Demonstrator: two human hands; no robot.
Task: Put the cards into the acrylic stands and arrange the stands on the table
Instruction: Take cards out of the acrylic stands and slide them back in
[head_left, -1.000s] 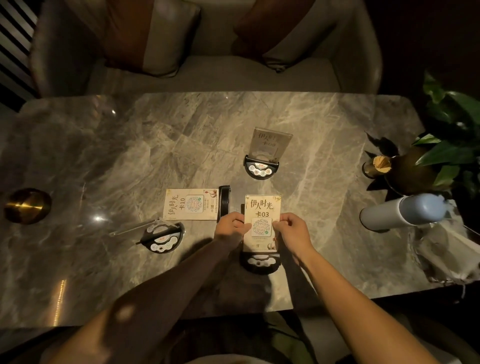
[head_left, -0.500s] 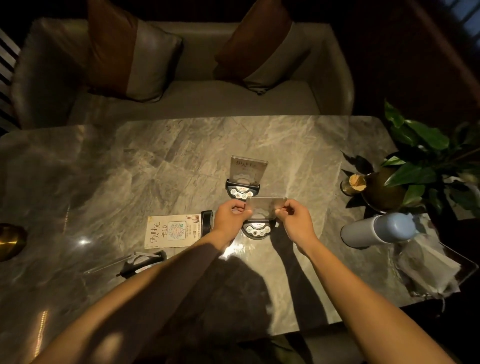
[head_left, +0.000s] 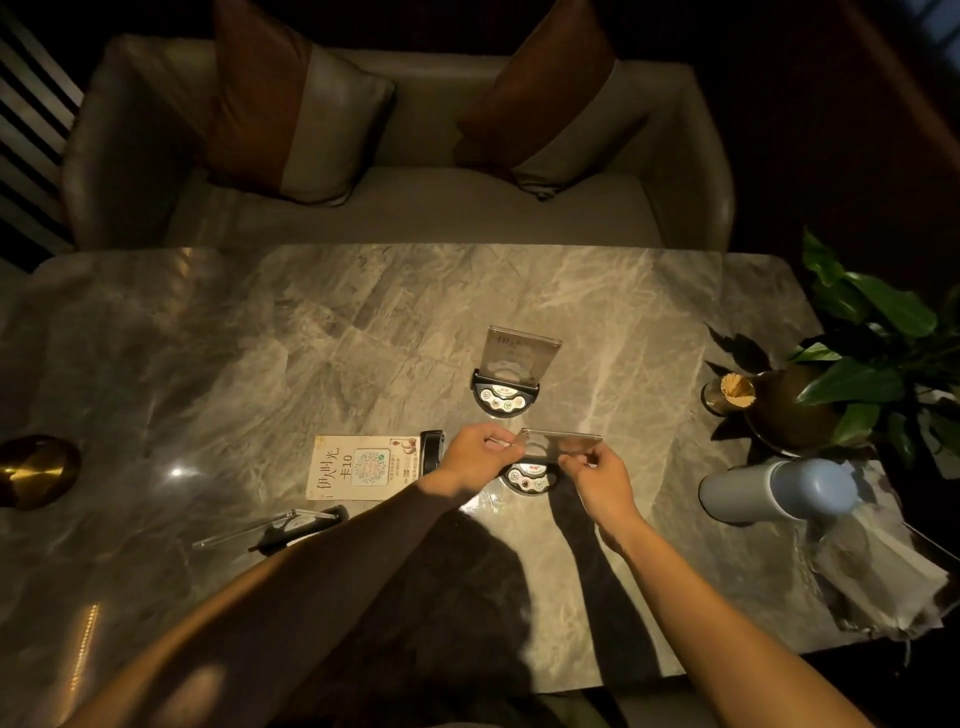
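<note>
My left hand and my right hand pinch the two top corners of an upright acrylic stand with a card in it, set on a black round base at the table's middle. Behind it stands a second filled acrylic stand on its own black base. A loose card printed 卡10 lies flat to the left, with a black base on edge beside it. A clear stand on a black base lies tipped over near the front left.
Grey marble table. A blue-grey bottle lies at the right, by a toothpick jar, a potted plant and a plastic bag. A brass dome sits at the left edge. A sofa stands beyond.
The held stand went from leaning back with its card 卡03 facing me to upright on its base, farther from the front edge. My view has tilted up toward the sofa.
</note>
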